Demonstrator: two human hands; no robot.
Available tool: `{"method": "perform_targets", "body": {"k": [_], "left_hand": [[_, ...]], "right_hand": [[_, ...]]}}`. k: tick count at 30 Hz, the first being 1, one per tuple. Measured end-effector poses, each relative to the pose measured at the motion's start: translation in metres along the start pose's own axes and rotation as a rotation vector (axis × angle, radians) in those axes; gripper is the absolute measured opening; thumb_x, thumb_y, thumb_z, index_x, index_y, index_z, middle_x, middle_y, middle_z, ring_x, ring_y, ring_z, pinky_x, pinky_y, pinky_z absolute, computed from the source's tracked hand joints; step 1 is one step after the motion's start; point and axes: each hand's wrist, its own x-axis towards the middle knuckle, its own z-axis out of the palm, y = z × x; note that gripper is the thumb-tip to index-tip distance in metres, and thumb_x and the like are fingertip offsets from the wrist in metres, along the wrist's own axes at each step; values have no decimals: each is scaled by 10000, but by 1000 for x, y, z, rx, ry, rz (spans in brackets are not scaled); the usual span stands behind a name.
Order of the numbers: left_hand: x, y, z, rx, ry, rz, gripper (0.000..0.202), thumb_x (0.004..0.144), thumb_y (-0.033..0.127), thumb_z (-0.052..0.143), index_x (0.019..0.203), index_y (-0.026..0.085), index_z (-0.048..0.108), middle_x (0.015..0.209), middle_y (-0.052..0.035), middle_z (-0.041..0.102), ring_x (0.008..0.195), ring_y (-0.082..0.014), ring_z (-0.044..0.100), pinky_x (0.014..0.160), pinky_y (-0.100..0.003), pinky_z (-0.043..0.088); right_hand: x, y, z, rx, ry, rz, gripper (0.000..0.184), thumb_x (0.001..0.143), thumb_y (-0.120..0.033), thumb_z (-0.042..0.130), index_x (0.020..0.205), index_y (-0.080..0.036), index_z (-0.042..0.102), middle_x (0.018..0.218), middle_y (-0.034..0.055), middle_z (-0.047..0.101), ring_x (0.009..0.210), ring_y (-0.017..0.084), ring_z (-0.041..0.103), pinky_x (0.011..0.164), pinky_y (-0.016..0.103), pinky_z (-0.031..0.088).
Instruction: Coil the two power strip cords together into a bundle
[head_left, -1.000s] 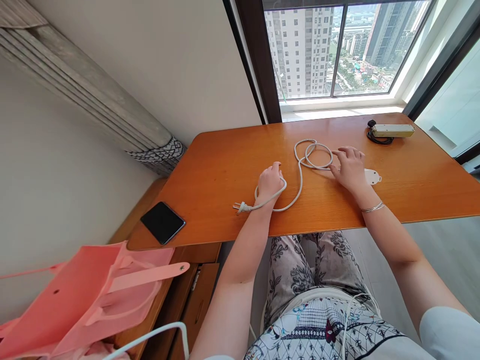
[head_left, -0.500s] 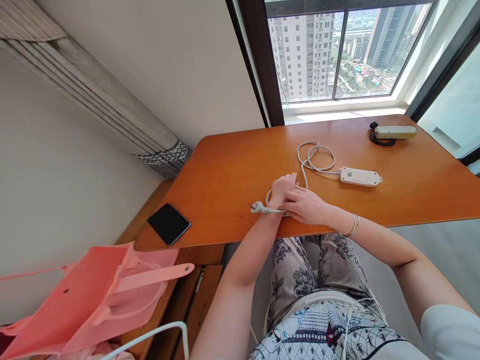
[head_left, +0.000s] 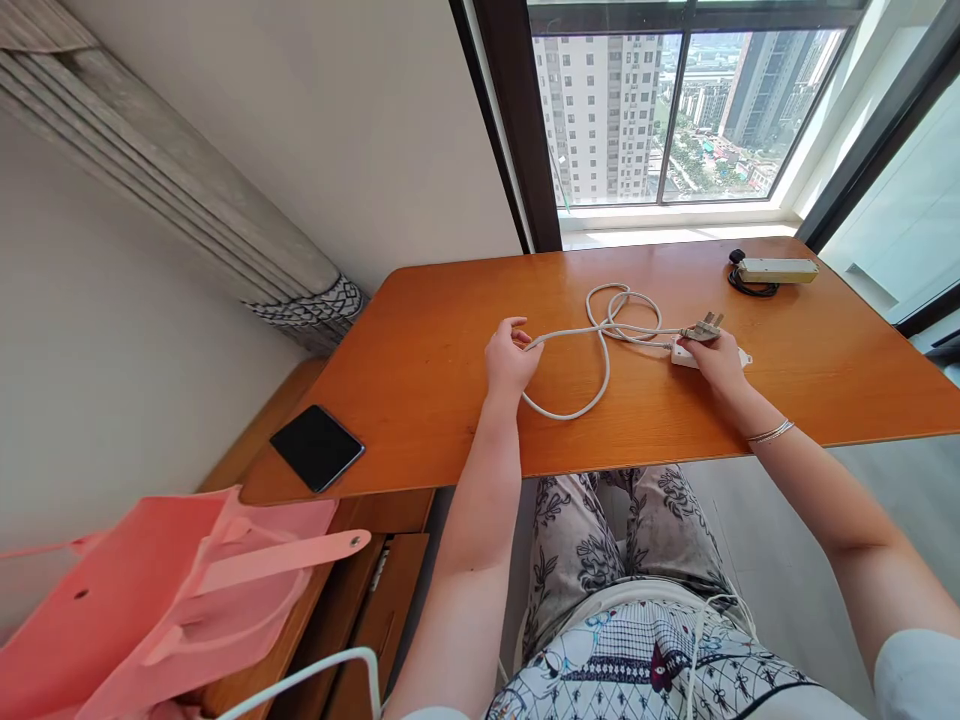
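Note:
A white power strip (head_left: 739,356) lies on the orange wooden table (head_left: 450,400), mostly under my right hand (head_left: 716,362). That hand is closed on the cord's plug (head_left: 701,329), held just above the strip. The white cord (head_left: 600,370) loops across the table. My left hand (head_left: 508,358) pinches a bend of the cord to the left, fingers closed on it.
A second power strip (head_left: 776,270) with a black cord lies at the table's far right. A black phone (head_left: 316,447) rests on the lower cabinet at left, by a pink bag (head_left: 172,590). A large window rises behind the table.
My right hand took the plug from near my left hand and carried it right to the power strip. My left hand shifted slightly and now holds a fold of cord.

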Motion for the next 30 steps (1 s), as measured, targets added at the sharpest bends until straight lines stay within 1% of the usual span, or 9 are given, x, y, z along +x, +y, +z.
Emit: {"method": "perform_targets", "body": {"k": [3, 6, 9, 12, 16, 21, 25, 27, 30], "left_hand": [[-1, -3, -1, -41, -63, 11, 229, 740, 253, 736, 963, 217, 696, 752, 4, 653, 639, -167, 589, 689, -309, 479], [-4, -2, 0, -28, -143, 64, 129, 771, 268, 703, 887, 213, 707, 732, -10, 670, 636, -168, 588, 663, -300, 471], [-7, 1, 2, -10, -185, 130, 64, 781, 236, 673, 833, 214, 705, 752, -28, 700, 668, -176, 603, 688, -305, 483], [-8, 3, 4, -5, -190, 157, 64, 773, 236, 670, 823, 214, 705, 775, -34, 709, 683, -177, 604, 704, -311, 488], [-7, 4, 7, -191, -225, 107, 146, 710, 272, 712, 844, 215, 701, 719, -5, 666, 650, -156, 589, 648, -286, 487], [-13, 8, 1, -707, -383, -110, 431, 686, 366, 723, 1091, 230, 664, 833, -19, 729, 634, -137, 658, 631, -271, 541], [-28, 14, 1, -821, -545, -203, 427, 866, 449, 480, 1174, 214, 658, 1029, -127, 782, 798, -223, 755, 725, -380, 606], [-35, 19, 10, -693, -649, -113, 394, 871, 369, 456, 1161, 207, 668, 1115, -146, 778, 897, -259, 772, 795, -437, 617], [-39, 29, 33, -333, -658, 281, 432, 846, 205, 478, 1242, 208, 649, 1408, -138, 673, 1232, -273, 689, 1009, -469, 573]], "right_hand": [[1, 9, -4, -163, 7, -23, 355, 673, -367, 695, 978, -197, 632, 891, 47, 700, 825, 221, 634, 834, 437, 543], [0, 5, -5, -330, 9, -68, 675, 661, -299, 693, 1304, -158, 543, 1206, 167, 674, 1063, 289, 649, 965, 503, 527], [-9, -11, -3, -598, 54, -233, 811, 729, -267, 664, 1488, -138, 412, 1526, 265, 465, 1400, 373, 468, 1126, 590, 403], [-22, -30, 8, -845, -36, -443, 750, 804, -221, 608, 1526, -164, 415, 1632, 226, 376, 1547, 396, 271, 1215, 661, 222], [-24, -39, 32, -1022, -319, -585, 588, 888, -179, 521, 1474, -136, 526, 1421, 207, 633, 1418, 378, 480, 1235, 682, 111], [0, -39, 44, -1241, -459, -390, 406, 950, -80, 390, 1189, -64, 717, 1050, 236, 766, 962, 312, 711, 1084, 559, 338], [15, -48, 29, -1280, -530, -410, 354, 953, -75, 399, 1052, -71, 739, 1032, 236, 768, 941, 303, 723, 879, 431, 386], [19, -52, 19, -1269, -490, -459, 339, 953, -89, 412, 1064, -82, 733, 1027, 221, 773, 939, 295, 721, 854, 409, 366], [21, -54, 5, -1245, -412, -519, 327, 952, -125, 432, 1072, -101, 735, 1012, 201, 780, 932, 291, 712, 848, 398, 343]]}}
